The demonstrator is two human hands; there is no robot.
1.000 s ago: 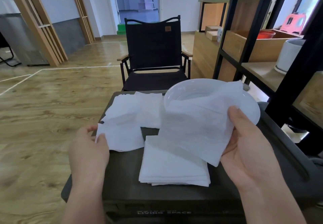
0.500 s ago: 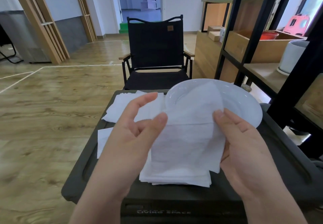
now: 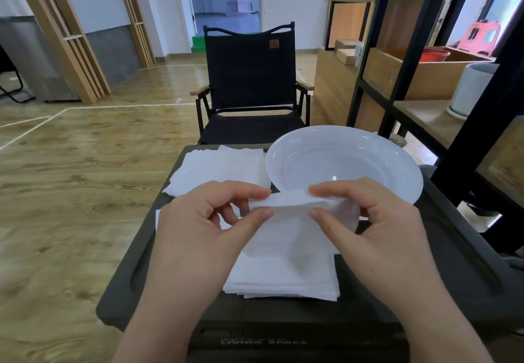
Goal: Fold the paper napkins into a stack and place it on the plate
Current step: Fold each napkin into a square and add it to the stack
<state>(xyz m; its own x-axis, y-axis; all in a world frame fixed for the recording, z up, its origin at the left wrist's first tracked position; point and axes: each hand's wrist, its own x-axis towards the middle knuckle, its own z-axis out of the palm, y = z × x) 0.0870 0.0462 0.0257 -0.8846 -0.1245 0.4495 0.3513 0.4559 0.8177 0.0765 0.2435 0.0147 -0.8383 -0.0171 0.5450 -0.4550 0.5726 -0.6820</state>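
Note:
Both hands pinch one white paper napkin (image 3: 286, 221) by its folded top edge, my left hand (image 3: 198, 229) on its left end and my right hand (image 3: 371, 229) on its right end. The napkin hangs doubled over just above a stack of folded napkins (image 3: 283, 280) lying on the dark box lid (image 3: 442, 249). A white plate (image 3: 346, 161) sits empty at the far right of the lid, right behind my hands. Several unfolded napkins (image 3: 218, 170) lie spread at the far left of the lid, partly hidden by my left hand.
A black folding chair (image 3: 249, 85) stands just beyond the box. A black metal shelf frame (image 3: 479, 124) with wooden boards rises close on the right. Wooden floor (image 3: 71, 192) lies to the left.
My left hand came off the loose napkins and joined the right on the held napkin. Together they folded it in half and lowered it, uncovering the plate.

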